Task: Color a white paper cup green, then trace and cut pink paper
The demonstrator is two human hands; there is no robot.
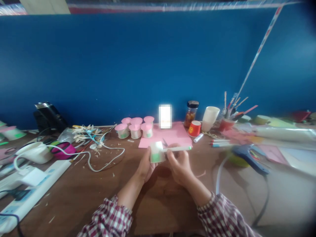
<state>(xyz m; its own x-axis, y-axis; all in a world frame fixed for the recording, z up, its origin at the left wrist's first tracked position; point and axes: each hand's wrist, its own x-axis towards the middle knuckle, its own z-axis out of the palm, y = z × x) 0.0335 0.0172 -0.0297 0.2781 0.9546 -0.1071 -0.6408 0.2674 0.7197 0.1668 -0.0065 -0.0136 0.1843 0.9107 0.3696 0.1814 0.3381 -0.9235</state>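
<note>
My left hand (146, 167) is closed around a small white paper cup (156, 148) with a green patch low on its side. In my right hand (179, 164) is a white marker (181, 148) with a green end, pinched between the fingers; its other end points at the cup's side, and I cannot tell whether it touches. Beneath and behind the cup lies a pink paper sheet (170, 133). To its left stand several small cups with pink tops (135, 130). A marker cap (198, 138) lies right of the sheet.
Behind are a dark-lidded jar (191, 113), a red paper cup (194, 128) and a white cup (210, 119). Markers (220, 143) and a blue glue gun (249, 158) with a cord lie to the right. A power strip (34, 197) and white cables (91, 164) cover the left.
</note>
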